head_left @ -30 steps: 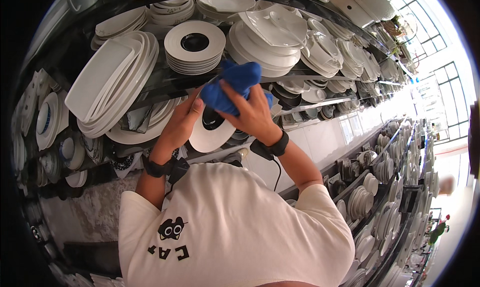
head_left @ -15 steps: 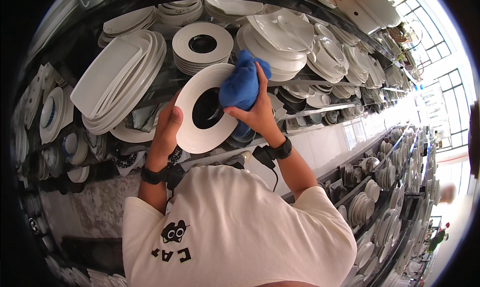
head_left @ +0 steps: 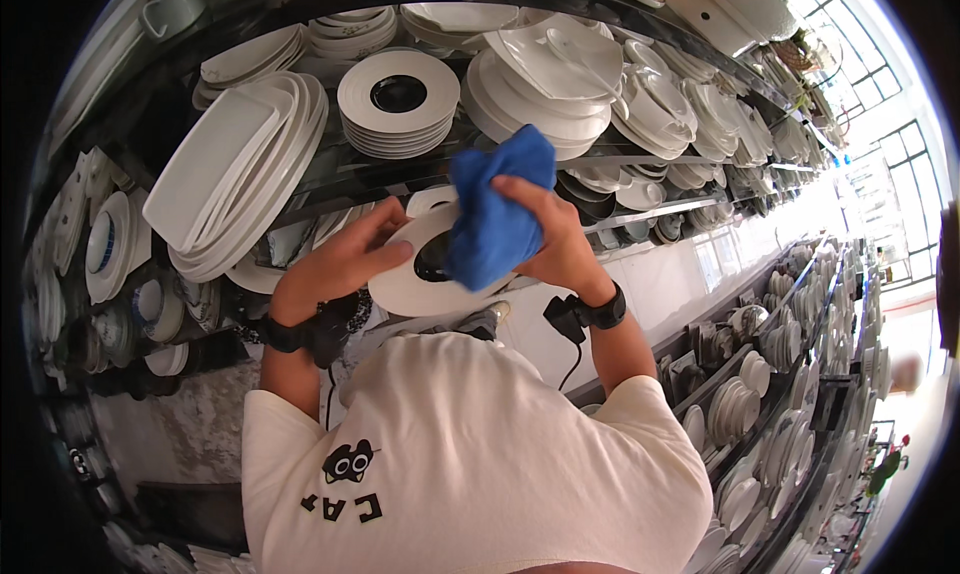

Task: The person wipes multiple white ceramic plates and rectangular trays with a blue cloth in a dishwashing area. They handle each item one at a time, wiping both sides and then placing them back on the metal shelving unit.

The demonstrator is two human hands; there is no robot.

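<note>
A round white plate (head_left: 395, 286) with a black centre is held in front of my chest, below the shelf edge. My left hand (head_left: 345, 259) grips its left rim, thumb over the top side and fingers bent at the far edge. In my right hand (head_left: 560, 234) is a bunched blue cloth (head_left: 505, 209), which covers the plate's right part and some of the black centre. Whether the cloth presses on the plate is hidden. Just beyond, a stack of matching white plates (head_left: 360, 99) with black centres sits on the shelf.
Rectangular white platters (head_left: 215, 174) lean in a stack on the left. Large white dishes (head_left: 540, 109) are piled to the right of the plate stack. A dark shelf edge (head_left: 330, 189) runs between me and these. Another rack of dishes (head_left: 735, 409) stands across the pale floor (head_left: 640, 304).
The plate has come down toward me and lies flatter. My left hand has shifted its hold along the rim. My right hand and the cloth have moved slightly right and nearer.
</note>
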